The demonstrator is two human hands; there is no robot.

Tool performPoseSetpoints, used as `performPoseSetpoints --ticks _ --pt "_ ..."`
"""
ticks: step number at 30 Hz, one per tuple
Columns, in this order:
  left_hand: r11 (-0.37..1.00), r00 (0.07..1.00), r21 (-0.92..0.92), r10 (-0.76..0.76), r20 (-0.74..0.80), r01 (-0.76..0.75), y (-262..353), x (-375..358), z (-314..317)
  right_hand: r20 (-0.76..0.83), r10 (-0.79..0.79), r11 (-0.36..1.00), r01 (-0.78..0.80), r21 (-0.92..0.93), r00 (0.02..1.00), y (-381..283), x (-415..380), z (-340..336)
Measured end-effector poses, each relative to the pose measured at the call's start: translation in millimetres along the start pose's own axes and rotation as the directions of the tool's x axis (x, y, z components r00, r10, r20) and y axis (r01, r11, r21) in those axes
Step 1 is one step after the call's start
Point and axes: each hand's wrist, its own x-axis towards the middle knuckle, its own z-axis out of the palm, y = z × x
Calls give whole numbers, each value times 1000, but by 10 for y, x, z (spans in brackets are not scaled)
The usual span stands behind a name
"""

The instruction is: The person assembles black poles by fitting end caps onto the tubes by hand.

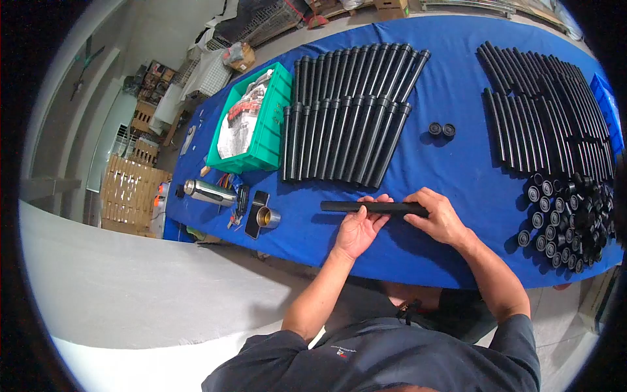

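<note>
A black tube lies level above the front of the blue-covered table. My left hand supports it near the middle, thumb over it and fingers beneath. At the tube's right end, my right hand is wrapped round it, hiding that end. Beyond my hands stand two rows of black tubes with wider top ends, laid side by side. Two round black caps sit to the right of those rows.
At right are many thinner black tubes and a heap of black caps. On the left are a green crate holding papers, a steel flask, a phone and a metal cup.
</note>
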Motion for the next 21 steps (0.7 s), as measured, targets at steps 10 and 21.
performPoseSetpoints --ticks 10,21 --pt "1000 1000 -4 19 -12 -19 -9 0 -22 2 -57 992 57 -111 998 -80 -33 -18" --pt "998 999 54 36 6 -36 -12 -14 1 60 94 995 -93 -27 994 -26 -64 22"
